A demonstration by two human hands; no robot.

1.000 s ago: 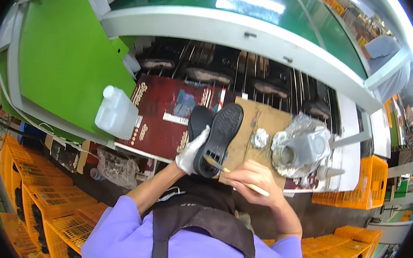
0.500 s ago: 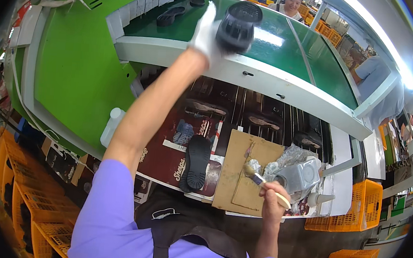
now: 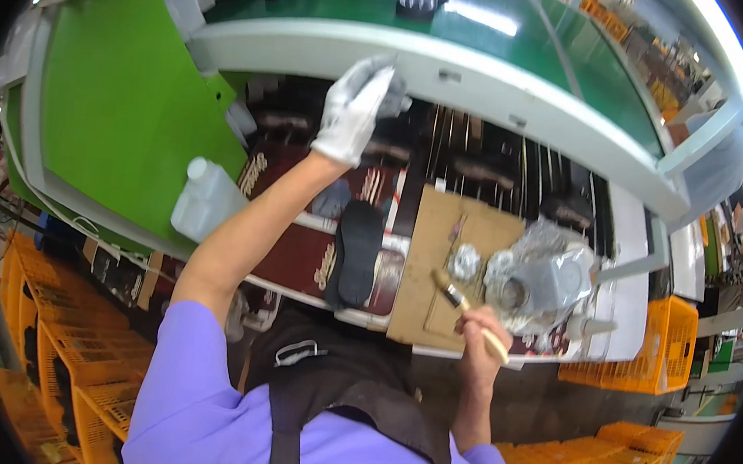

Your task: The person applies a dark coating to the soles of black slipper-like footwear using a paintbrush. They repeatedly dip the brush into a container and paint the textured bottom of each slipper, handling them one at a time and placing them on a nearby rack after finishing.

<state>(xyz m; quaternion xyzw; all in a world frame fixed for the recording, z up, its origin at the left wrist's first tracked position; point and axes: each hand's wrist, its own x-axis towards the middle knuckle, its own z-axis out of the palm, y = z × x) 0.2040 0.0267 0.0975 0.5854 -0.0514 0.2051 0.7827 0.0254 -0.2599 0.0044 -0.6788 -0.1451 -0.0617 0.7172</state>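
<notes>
My left hand (image 3: 356, 113), in a white glove, is held in front of the conveyor's pale frame with its fingers loosely apart and nothing in them. Beyond it, a black shoe sole (image 3: 422, 0) rests on the green belt (image 3: 483, 40). My bare right hand (image 3: 484, 325) grips the pale handle of a paintbrush (image 3: 449, 289), bristles pointing up and left over a brown cardboard sheet (image 3: 423, 236). Left of that sheet, another black shoe sole (image 3: 358, 253) lies lengthwise on dark red printed cardboard (image 3: 287, 256).
A clear plastic container (image 3: 546, 281) in crumpled film sits right of the brush, with a white nozzle bottle (image 3: 591, 326) beside it. A white jug (image 3: 204, 201) stands by the green machine panel (image 3: 127, 117). More soles lie on the dark rack (image 3: 482, 158) below the conveyor. Orange crates (image 3: 641, 349) stand around.
My left hand has let go of the black sole, which now lies on the belt, and has drawn back toward me. The brush stays in my right hand.
</notes>
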